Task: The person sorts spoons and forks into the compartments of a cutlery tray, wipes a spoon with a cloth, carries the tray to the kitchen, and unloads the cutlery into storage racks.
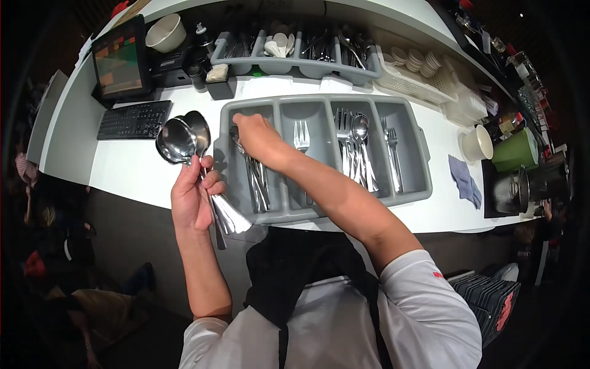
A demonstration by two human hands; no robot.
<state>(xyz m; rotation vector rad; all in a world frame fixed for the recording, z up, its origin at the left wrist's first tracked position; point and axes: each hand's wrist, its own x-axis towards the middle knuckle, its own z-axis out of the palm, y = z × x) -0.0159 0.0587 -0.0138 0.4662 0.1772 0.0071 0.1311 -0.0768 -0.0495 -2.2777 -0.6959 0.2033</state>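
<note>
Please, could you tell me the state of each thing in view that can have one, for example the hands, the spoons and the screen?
Left hand: closed around spoons
Spoons: bundled, bowls up
Right hand: in the leftmost compartment of the tray; grip unclear
Tray: uncovered, cutlery in all four compartments
Rear caddy: uncovered, holding utensils
Screen: lit
Cloth: rumpled

White bench (126, 165) brightly lit, w/ raised ledge (418, 21) at back, side panel (77, 132) L; grey flr (147, 246); rm beyond v. dark.
</note>
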